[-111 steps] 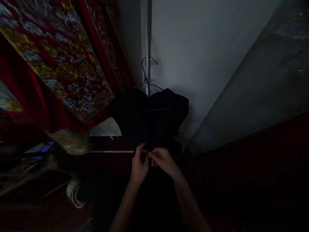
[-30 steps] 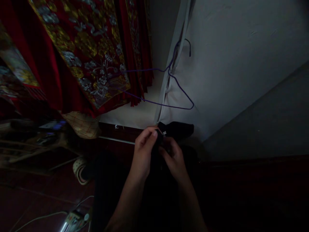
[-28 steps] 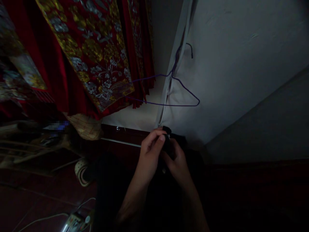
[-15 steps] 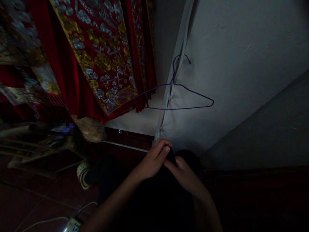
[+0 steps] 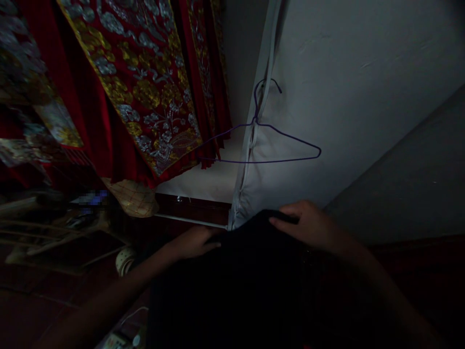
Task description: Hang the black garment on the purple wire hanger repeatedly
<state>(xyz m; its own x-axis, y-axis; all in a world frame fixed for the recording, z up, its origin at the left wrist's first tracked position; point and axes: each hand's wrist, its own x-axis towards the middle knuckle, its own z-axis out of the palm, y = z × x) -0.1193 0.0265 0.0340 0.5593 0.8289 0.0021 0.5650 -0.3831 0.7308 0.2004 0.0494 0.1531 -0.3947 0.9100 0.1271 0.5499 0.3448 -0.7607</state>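
A dark cloth (image 5: 254, 252), too dim for its kind to show, stretches between my two hands. My left hand (image 5: 198, 241) is closed on its left part, the fingertips partly lost in shadow. At the upper right edge, my right hand (image 5: 305, 220) pinches the cloth between thumb and fingers. Beyond the hands, a thin purple clothes hanger (image 5: 283, 161) hangs by its hook from a pale cord or cable strip (image 5: 267, 63) on the wall, with nothing on it.
Red embroidered hangings (image 5: 145, 92) with gold and silver patterns hang at the left. Below them are a checked cloth bundle (image 5: 134, 196) and a low wooden frame (image 5: 47, 242). A clog shoe (image 5: 124, 261) and a power strip (image 5: 118, 341) lie low left. A grey wall (image 5: 363, 97) rises at right.
My hands have moved apart from close together, the left going left and the right going right and up. The dark cloth is now spread between them.
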